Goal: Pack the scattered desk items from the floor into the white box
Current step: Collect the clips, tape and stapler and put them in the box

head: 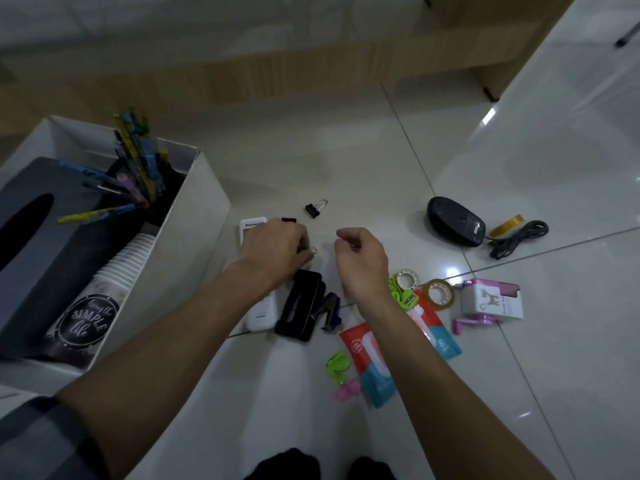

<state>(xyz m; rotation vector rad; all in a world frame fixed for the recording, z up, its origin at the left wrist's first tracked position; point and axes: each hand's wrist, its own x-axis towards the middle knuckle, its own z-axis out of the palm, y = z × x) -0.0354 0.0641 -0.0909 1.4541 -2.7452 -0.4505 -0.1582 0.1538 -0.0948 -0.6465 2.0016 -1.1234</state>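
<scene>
The white box (pixel 204 216) stands at the left on the tiled floor, holding a grey tissue box (pixel 38 233), a pen pot with several colourful pens (pixel 138 174) and a stack of paper cups (pixel 104 289). My left hand (pixel 273 251) is closed over a small binder clip whose silver loop (pixel 314 250) sticks out, above a white remote (pixel 261 317). My right hand (pixel 360 261) hovers beside it, fingers curled; whether it holds a clip is hidden. Another black binder clip (pixel 316 208) lies just beyond both hands.
A black hole punch (pixel 299 306) and staple remover (pixel 329 310) lie under my wrists. To the right are tape rolls (pixel 440 294), a wet-wipes pack (pixel 377 355), a pink sharpener (pixel 488 301), a black mouse (pixel 455 221) with cable, yellow tape (pixel 507 225) and small green and pink clips (pixel 341 372).
</scene>
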